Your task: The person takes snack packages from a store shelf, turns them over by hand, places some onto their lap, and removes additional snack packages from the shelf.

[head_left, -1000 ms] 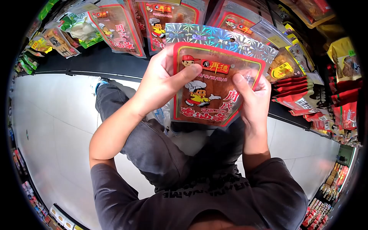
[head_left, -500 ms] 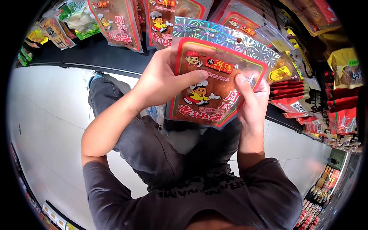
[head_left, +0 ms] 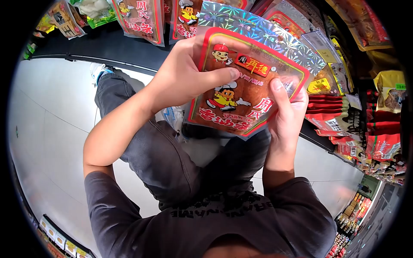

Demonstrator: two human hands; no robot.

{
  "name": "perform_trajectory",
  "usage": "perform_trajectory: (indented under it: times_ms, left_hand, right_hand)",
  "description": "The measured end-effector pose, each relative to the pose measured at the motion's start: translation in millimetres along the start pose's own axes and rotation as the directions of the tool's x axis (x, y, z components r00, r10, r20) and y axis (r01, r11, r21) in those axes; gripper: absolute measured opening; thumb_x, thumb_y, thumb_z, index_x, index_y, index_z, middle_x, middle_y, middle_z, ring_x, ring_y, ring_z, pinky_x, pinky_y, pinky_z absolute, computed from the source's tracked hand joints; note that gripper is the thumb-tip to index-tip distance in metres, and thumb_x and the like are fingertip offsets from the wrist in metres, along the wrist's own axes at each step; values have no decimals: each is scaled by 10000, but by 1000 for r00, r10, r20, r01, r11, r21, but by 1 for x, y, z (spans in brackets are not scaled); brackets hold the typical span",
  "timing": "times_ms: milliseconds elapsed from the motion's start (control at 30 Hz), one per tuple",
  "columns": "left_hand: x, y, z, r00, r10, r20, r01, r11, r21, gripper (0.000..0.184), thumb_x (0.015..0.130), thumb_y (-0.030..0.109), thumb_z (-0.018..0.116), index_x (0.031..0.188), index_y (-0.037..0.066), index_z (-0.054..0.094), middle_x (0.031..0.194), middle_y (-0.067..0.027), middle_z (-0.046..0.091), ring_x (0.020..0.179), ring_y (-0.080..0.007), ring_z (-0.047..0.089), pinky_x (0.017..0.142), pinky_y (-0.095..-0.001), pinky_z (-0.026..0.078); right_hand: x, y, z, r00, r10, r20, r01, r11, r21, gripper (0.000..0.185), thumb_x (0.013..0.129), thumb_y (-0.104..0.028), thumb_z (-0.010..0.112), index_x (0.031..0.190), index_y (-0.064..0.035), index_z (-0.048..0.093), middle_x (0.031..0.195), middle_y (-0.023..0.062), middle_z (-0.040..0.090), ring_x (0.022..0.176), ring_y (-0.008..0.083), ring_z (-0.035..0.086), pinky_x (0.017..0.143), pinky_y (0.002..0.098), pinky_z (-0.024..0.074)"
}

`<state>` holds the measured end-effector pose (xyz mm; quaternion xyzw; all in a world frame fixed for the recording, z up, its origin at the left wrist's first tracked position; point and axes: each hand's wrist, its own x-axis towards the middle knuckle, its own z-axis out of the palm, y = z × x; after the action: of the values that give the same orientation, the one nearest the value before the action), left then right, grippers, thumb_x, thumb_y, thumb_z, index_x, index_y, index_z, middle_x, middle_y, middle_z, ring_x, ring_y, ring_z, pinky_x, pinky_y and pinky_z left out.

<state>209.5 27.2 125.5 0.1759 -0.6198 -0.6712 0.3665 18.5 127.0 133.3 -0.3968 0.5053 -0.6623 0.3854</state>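
Observation:
A clear snack packet with a red and yellow border, cartoon figures and a shiny silver top strip is held up in front of me, tilted a little. My left hand grips its left side, thumb across the front and fingers hidden behind. On the right edge, my right hand pinches it with the thumb on the front; its other fingers are mostly behind. Brown food shows through the plastic. Just beyond it, matching packets stand on the dark shelf.
Red snack bags fill the shelf at right, near a yellow bag and a price tag. A green and white bag sits at upper left. My bent legs are over the pale tiled floor.
The view has shifted slightly, and the packet now appears a little higher and farther right, turned slightly clockwise. Both hands keep the same hold on it.

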Motion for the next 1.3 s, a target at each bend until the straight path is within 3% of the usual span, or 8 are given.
perform_trajectory:
  times_ms: [200,433,633,1300]
  left_hand:
    - [1,-4,-2,996,87,-6,-87,995,42,349,854,2,656,1194,8,580,1090,-67,651,976,-115,626,857,-272,521]
    - [1,-3,-1,998,20,-59,-19,1000,7,316,860,29,654,1170,9,598,1073,-69,659,950,-108,632,853,-272,515]
    - [4,-14,-5,994,-52,-99,43,995,-87,283,875,50,644,1154,16,609,1016,-59,678,923,-95,636,848,-254,508]
    - [4,-12,-5,998,-13,-65,9,998,-59,276,888,61,635,1157,8,606,1042,-63,670,933,-110,646,863,-265,510]
  right_hand:
    - [0,-1,-2,999,-25,45,25,1000,-11,134,846,-79,693,903,23,628,876,68,658,773,103,610,726,252,496]
    - [4,1,3,999,12,33,-12,1000,-17,125,858,-91,681,908,11,628,879,63,658,775,95,607,717,244,493]
    - [5,4,1,985,158,69,-162,985,58,158,880,-51,635,1024,11,608,967,74,656,864,126,632,785,272,512]
    - [3,8,0,988,140,66,-145,985,89,160,884,-48,623,1031,9,598,989,66,642,886,114,611,815,273,494]
